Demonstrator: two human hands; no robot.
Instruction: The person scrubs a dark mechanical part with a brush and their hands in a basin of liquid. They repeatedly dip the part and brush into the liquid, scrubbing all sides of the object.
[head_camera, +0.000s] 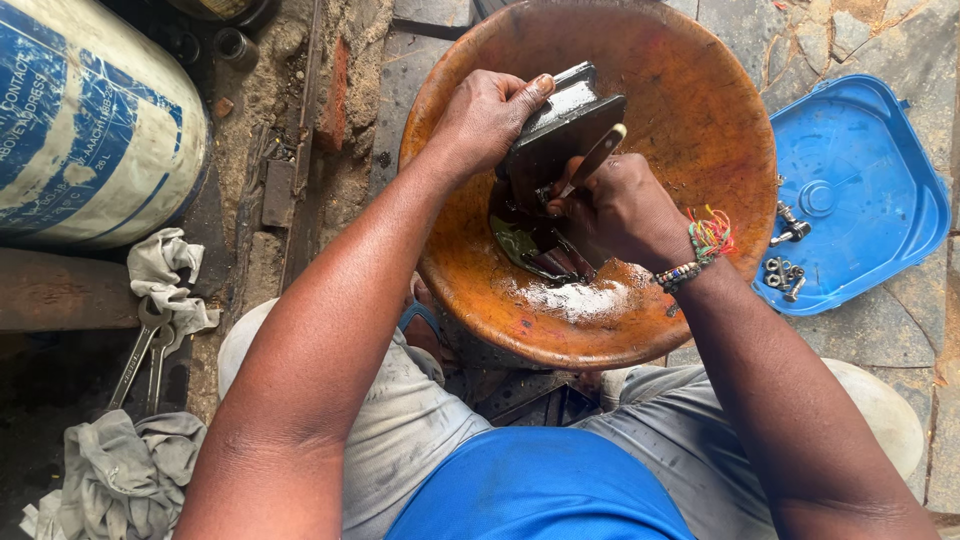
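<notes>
A large round orange-brown basin (690, 90) sits between my knees, with dark liquid and foam pooled at its near side. My left hand (485, 115) grips the top edge of a dark, greasy metal part (555, 135) standing tilted in the basin. My right hand (615, 205) is closed around a brush with a pale wooden handle (600, 155), its working end pressed against the part's lower face and hidden by my fingers. Beaded and woven bracelets (700, 250) circle my right wrist.
A blue plastic lid (870, 170) at the right holds several bolts and nuts (785, 270). At the left lie a white and blue drum (90, 110), two spanners (145, 355) and grey rags (125, 470) on the dirty stone floor.
</notes>
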